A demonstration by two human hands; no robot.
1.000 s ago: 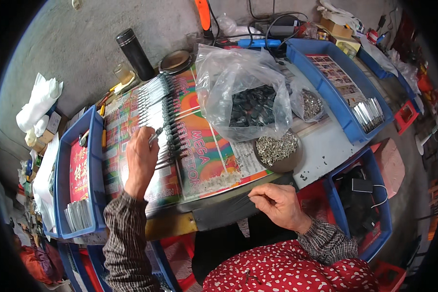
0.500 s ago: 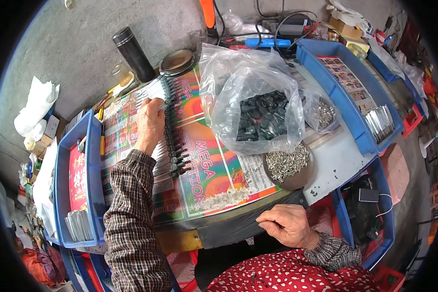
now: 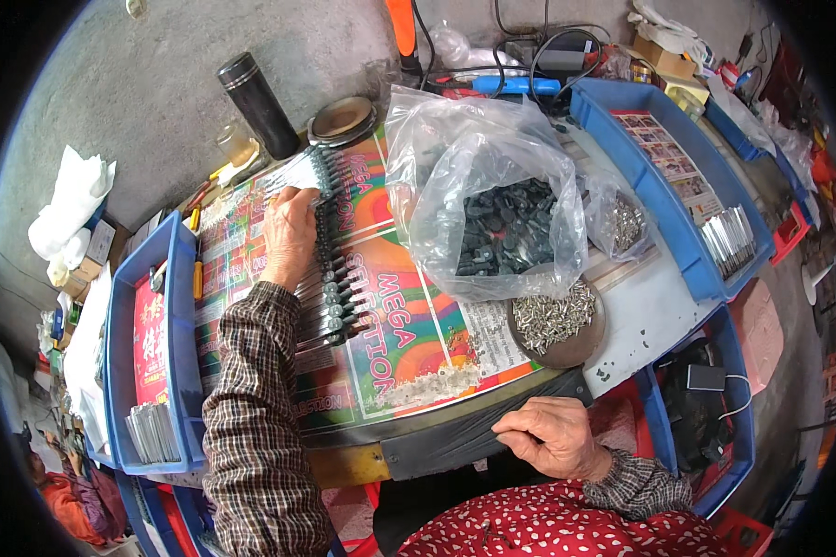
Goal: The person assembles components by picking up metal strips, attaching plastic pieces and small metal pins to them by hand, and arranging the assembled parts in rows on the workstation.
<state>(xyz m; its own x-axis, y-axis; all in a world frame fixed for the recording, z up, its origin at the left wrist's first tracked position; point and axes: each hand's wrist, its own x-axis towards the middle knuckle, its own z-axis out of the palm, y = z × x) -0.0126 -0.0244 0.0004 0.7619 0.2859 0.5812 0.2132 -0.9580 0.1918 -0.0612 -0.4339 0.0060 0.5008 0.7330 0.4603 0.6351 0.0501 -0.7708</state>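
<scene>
On the table's left half lies a long row of slender silvery metal pieces with dark ends (image 3: pixel 333 295), side by side. My left hand (image 3: pixel 290 239) rests on the row's upper part, fingers bent down over it. Its fingertips are partly hidden, so what they grip does not show. My right hand (image 3: pixel 555 436) hovers at the table's front edge with its fingers curled in. Whatever it may hold is out of sight. Past it sits a round dish of small metal screw-like pins (image 3: pixel 555 318). An open clear plastic bag (image 3: pixel 418 204) holds many dark flat oval pieces (image 3: pixel 506 223).
Blue trays stand at the left (image 3: pixel 188 371) and right (image 3: pixel 604 121), each with a bundle of silvery strips. Behind the row are a black flask (image 3: pixel 258 104) and a round brown dish (image 3: pixel 342 119). A small bag of metal pins (image 3: pixel 622 227) lies beside the large bag.
The whole view has shifted slightly. My left hand stays over the row with its fingers still bent, and my right hand keeps its curled pose by the table edge.
</scene>
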